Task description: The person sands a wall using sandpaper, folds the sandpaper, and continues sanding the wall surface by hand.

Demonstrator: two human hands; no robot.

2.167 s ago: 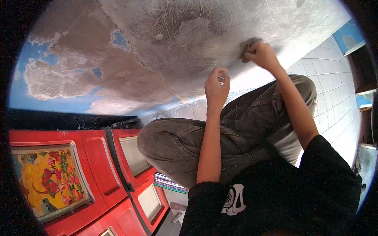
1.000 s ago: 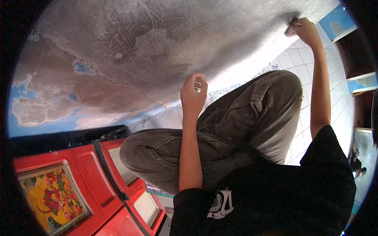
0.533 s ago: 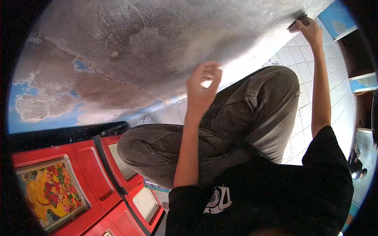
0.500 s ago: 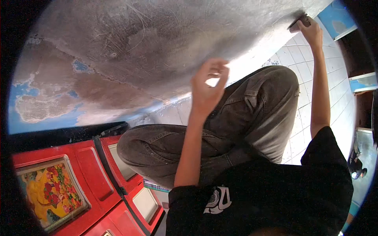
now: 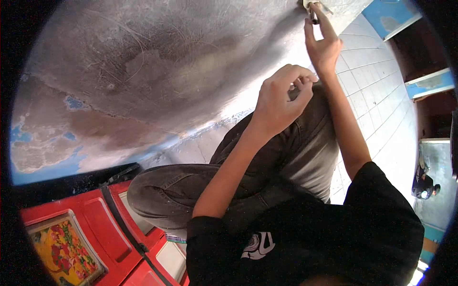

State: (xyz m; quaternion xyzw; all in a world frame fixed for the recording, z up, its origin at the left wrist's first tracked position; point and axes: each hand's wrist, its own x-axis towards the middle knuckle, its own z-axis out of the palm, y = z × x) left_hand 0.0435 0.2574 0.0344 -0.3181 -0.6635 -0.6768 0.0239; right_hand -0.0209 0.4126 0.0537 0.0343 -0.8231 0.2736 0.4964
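Observation:
My right hand [image 5: 325, 47] reaches up to the far right part of the wall. Its fingers grip a small scraper [image 5: 313, 20], with a dark handle end and a pale flat part against the surface. The fingers and the picture's top edge hide part of this tool. The wall [image 5: 191, 62] is grey and brown, scuffed and scratched, with blue paint patches [image 5: 74, 102] at its left. Closer in, my left hand [image 5: 281, 102] hovers above my raised knee, touching neither wall nor tool. Its fingers curl loosely, a gap separates them from the thumb, and no object shows in them.
Red drawers or cabinet [image 5: 102, 224] with a flower picture [image 5: 64, 250] stand close at my left. White floor tiles [image 5: 377, 102] stretch along the right. Blue-edged dark openings [image 5: 424, 52] line the far right, and another person [image 5: 423, 183] is visible there.
My right hand has moved left along the wall with the scraper. My left hand has shifted right, closer to it. The whole view has turned slightly.

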